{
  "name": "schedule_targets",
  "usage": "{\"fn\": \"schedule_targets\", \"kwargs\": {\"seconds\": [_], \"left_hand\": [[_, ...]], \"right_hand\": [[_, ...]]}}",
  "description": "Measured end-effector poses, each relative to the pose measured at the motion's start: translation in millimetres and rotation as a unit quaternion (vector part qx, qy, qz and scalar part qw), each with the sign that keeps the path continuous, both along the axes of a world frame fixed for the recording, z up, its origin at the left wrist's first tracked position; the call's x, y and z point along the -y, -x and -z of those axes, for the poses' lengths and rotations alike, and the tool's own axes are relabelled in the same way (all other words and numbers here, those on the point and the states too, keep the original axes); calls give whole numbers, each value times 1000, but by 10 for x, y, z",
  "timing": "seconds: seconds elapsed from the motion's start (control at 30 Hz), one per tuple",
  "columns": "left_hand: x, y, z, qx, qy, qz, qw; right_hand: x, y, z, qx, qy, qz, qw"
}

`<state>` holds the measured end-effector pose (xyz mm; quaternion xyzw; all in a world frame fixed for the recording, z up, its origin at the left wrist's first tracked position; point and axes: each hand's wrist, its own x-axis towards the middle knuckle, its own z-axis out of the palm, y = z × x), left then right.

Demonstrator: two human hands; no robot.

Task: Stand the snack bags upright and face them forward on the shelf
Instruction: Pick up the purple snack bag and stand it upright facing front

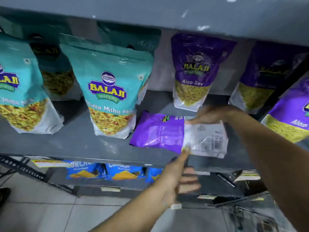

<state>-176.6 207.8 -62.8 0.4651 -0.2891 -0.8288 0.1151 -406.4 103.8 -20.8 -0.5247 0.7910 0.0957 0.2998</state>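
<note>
Currently we see a purple snack bag (pixel 168 131) lying flat, back side up, near the front edge of the grey shelf (pixel 75 144). Our right hand (pixel 212 114) pinches its clear bottom end from the far side; our left hand (pixel 177 174) touches the near edge with a fingertip, seemingly not gripping, likely to steady it for standing up. Teal bags (pixel 108 91) stand upright beside it.

Below the grey shelf we see blue chip bags (pixel 107 172) on a lower shelf (pixel 117 188), yellow price labels (pixel 48 162) along the edge, and a pale tiled floor (pixel 41 211).
</note>
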Motion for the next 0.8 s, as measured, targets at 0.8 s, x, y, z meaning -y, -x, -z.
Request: {"fn": "schedule_targets", "kwargs": {"seconds": [0.8], "left_hand": [[673,226,-320,-25,527,-118,841]], "right_hand": [[-907,141,-109,487,365,95,787]]}}
